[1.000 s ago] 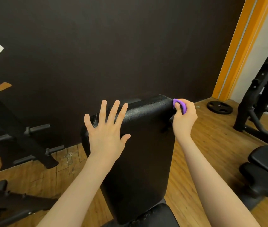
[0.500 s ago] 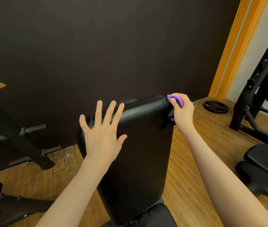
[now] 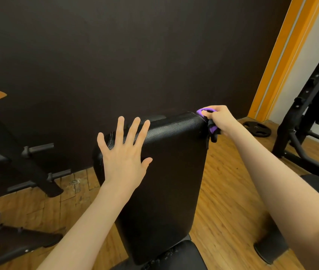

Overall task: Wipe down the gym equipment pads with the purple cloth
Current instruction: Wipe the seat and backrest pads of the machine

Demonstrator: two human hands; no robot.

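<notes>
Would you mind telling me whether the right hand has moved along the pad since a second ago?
Yes: the right hand climbed from the pad's side edge onto its top right corner.

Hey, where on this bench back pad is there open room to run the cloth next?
The back pad is bare between the left hand and its right edge, and all the way down to the seat pad. The upper left is taken by the flat left hand; the top right corner is crowded by the right hand gripping the purple cloth.

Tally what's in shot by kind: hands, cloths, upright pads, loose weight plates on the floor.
Hands: 2, left hand and right hand
Purple cloth: 1
Upright back pad: 1
Weight plate on the floor: 1
Total: 5
</notes>
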